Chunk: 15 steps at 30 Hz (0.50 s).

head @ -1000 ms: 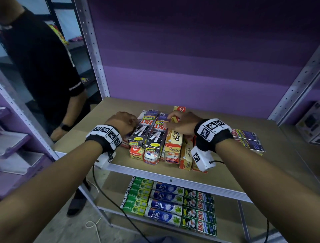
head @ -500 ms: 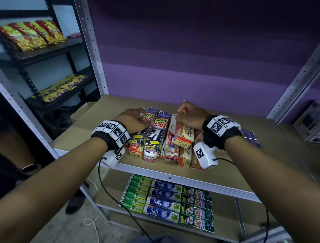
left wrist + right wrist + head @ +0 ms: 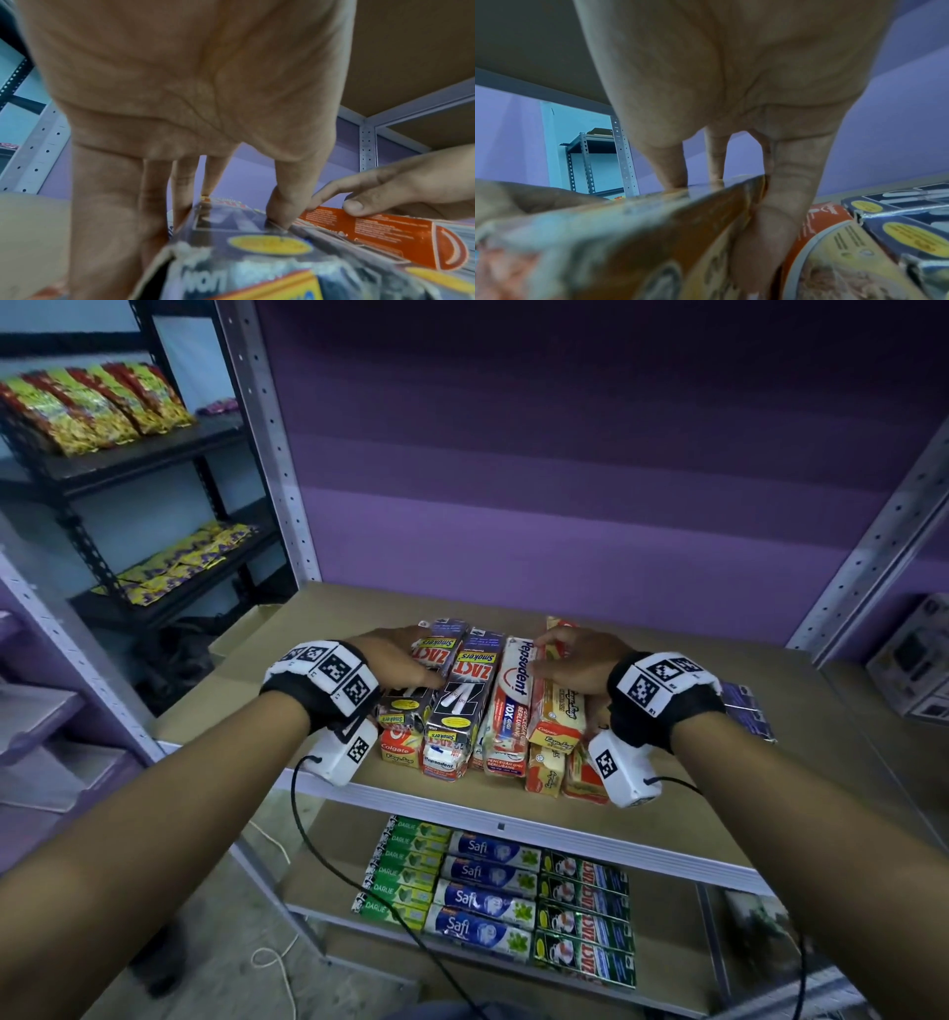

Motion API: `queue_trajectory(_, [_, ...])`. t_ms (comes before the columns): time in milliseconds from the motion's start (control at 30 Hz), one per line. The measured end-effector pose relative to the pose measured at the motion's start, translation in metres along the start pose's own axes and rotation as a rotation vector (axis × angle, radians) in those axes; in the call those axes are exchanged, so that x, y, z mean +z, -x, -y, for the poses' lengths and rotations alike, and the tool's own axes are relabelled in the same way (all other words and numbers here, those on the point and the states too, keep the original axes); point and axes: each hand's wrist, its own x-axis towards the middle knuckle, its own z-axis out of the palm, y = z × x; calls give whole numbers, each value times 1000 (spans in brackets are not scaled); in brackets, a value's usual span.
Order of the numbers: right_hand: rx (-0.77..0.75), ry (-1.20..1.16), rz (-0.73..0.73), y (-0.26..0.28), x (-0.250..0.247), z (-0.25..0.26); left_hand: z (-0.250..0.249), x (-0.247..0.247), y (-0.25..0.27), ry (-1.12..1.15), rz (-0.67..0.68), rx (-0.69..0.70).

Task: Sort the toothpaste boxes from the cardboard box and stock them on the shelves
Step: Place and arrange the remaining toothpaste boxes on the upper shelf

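1. The left hand (image 3: 395, 660) lies on top of a dark Zact Smokers box (image 3: 411, 683) at the left side of a pile of toothpaste boxes on the middle shelf (image 3: 719, 814). In the left wrist view its fingers (image 3: 280, 205) reach down over the box: the thumb tip presses the top edge and the other fingers run down the far left side, so the grip is curled round this box.
2. Just right of that grip lies a second Zact Smokers box (image 3: 464, 698), lengthwise toward the back of the shelf and touching the first.
3. The right hand (image 3: 575, 665) is on the yellow-orange box (image 3: 557, 711) at the right of the pile. In the right wrist view two fingers rest on its top face and another finger (image 3: 777, 213) runs down its right side. The grip is closed round this box, which sits tilted.
4. Between the two grips stands a white and red Pepsodent box (image 3: 516, 695), leaning on its long edge against the yellow-orange box. The right hand's fingertips reach its upper edge.
5. Under both grips, more boxes form a lower layer, a Colgate box (image 3: 403, 747) below the left hand among them.
6. To the right of the right wrist, flat dark boxes (image 3: 744, 706) lie apart from the pile.
7. Below the grips, the lower shelf (image 3: 328, 875) holds neat rows: green Darlie boxes (image 3: 405, 875), blue Safi boxes (image 3: 488, 891) and green Zact boxes (image 3: 585, 916), side by side.
8. Left of the left grip, a black rack (image 3: 154, 464) carries yellow and red packets (image 3: 92, 408).
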Motion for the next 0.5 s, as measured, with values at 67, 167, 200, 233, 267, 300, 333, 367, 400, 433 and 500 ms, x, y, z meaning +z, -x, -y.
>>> queue_trajectory(67, [-2,4,-12,-1,0,-2,1,-1,0,24,2,3])
queue_trajectory(167, [-19,10,-33,-1,1,-4,2,1,-1,68,-51,-15])
queue_trajectory(200, [-21,10,-44,-2,1,-3,3,1,-1,76,-72,-27])
queue_trajectory(233, [-18,8,-58,-2,0,-2,3,2,-1,83,-94,-39])
queue_trajectory(267, [-12,1,-72,-2,-1,-1,3,2,0,87,-116,-49])
queue_trajectory(300, [-7,-9,-90,-2,-3,0,4,1,1,94,-140,-50])
queue_trajectory(333, [-11,-6,-114,-1,-6,2,4,0,2,98,-169,-39])
queue_trajectory(367, [-25,23,-147,-1,-8,3,4,-2,3,99,-202,-16])
queue_trajectory(400, [-46,62,-183,-1,-11,4,3,-5,4,102,-232,13])
queue_trajectory(433, [-76,90,-214,-1,-15,6,3,-8,6,111,-255,46])
queue_trajectory(500, [-159,95,-245,1,-21,10,0,-16,9,108,-268,109])
